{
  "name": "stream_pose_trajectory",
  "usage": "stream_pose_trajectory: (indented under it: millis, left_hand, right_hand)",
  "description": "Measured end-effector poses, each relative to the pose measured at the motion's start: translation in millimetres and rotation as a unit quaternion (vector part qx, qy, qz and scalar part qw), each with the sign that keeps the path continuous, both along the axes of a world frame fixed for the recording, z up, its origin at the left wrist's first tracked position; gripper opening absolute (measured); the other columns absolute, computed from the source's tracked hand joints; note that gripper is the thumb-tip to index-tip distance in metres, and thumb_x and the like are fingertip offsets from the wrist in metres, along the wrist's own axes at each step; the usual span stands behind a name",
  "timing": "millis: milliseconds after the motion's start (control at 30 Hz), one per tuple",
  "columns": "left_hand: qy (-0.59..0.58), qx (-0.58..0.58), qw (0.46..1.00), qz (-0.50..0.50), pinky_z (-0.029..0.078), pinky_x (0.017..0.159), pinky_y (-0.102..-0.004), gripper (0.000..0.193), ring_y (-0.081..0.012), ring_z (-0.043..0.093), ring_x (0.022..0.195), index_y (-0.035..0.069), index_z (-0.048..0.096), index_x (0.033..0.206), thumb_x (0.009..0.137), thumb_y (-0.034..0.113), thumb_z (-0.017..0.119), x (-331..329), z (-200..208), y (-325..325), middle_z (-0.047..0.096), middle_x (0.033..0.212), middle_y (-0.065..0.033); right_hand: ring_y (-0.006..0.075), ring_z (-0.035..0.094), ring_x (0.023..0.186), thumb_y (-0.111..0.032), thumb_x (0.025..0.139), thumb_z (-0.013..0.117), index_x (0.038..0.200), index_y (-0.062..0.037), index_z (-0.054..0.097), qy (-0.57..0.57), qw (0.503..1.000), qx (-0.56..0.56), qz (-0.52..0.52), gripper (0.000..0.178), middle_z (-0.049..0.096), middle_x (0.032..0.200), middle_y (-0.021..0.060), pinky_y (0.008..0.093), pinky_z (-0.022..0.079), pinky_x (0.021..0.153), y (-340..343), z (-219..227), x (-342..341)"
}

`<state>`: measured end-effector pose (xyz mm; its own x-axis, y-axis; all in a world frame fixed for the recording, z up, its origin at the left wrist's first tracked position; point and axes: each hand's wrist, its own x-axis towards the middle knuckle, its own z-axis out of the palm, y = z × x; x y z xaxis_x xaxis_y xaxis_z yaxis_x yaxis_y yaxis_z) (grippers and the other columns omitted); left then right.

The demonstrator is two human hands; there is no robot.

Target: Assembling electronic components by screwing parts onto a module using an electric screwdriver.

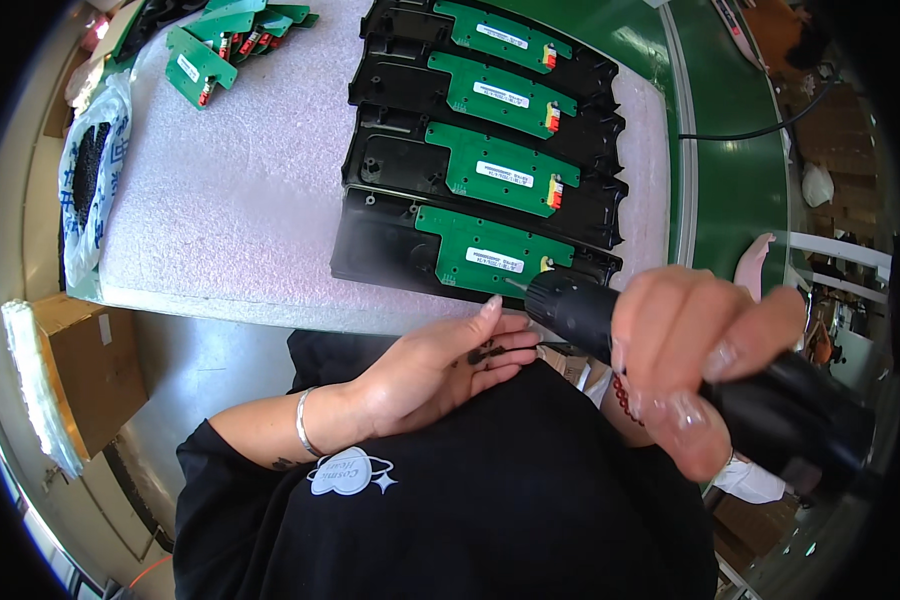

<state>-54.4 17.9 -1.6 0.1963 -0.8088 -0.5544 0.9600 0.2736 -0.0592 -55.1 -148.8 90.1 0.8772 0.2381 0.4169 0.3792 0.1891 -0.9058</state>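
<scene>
My right hand [685,350] is wrapped round a black electric screwdriver [575,312], tilted so that its thin bit points left. The bit's tip is at the lower edge of the nearest green circuit board [480,238]; whether it touches a screw is too small to tell. That board lies in a black plastic housing [380,245], the closest of several in a row. Just below it my left hand [420,370] is turned palm up, fingers half curled, with small dark screws [480,354] resting in it. The thumb tip is close to the housing's front edge.
Behind stand more black housings with boards [490,165], all on a pale foam mat [230,200]. Loose green boards [200,65] are piled at the far left. A plastic bag [115,130] sits at the mat's left edge. A cardboard box [95,365] stands lower left.
</scene>
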Motion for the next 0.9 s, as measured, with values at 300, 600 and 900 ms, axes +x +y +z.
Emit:
stream_pose_trajectory:
  millis: [300, 600, 900]
  left_hand:
    - [-0.173, -0.026, 0.984, -0.046, 0.049, 0.079, -0.0254, 0.029, -0.0172, 0.060, 0.090, -0.002, 0.048, 0.114, 0.091, 0.015, 0.045, -4, -11, 16, 0.060, 0.097, -0.0127]
    - [-0.177, -0.014, 0.984, 0.011, 0.051, 0.073, -0.0224, 0.018, -0.0133, 0.061, 0.082, 0.001, 0.057, 0.101, 0.087, 0.011, 0.053, -5, -13, 27, 0.061, 0.092, -0.0084]
    - [-0.153, 0.025, 0.985, 0.069, 0.051, 0.070, -0.0220, 0.014, -0.0110, 0.060, 0.076, 0.002, 0.058, 0.098, 0.087, 0.010, 0.052, 3, -7, 24, 0.061, 0.085, -0.0058]
  right_hand:
    - [0.0104, 0.045, 0.046, 0.002, 0.066, 0.055, 0.090, -0.0067, 0.037, 0.016, 1.000, -0.016, -0.004, 0.031, 0.047, 0.059, 0.0016, 0.0278, 0.038, 0.054, 8, -16, 9]
    - [0.0105, 0.045, 0.046, 0.002, 0.066, 0.055, 0.090, -0.0067, 0.038, 0.006, 0.998, -0.064, 0.004, 0.031, 0.047, 0.058, 0.0016, 0.0267, 0.038, 0.052, 16, -16, 11]
    - [0.0080, 0.052, 0.047, 0.002, 0.064, 0.060, 0.087, -0.0096, 0.041, -0.032, 0.996, 0.060, 0.055, 0.032, 0.053, 0.057, -0.0013, 0.0206, 0.044, 0.054, 3, 22, 5]
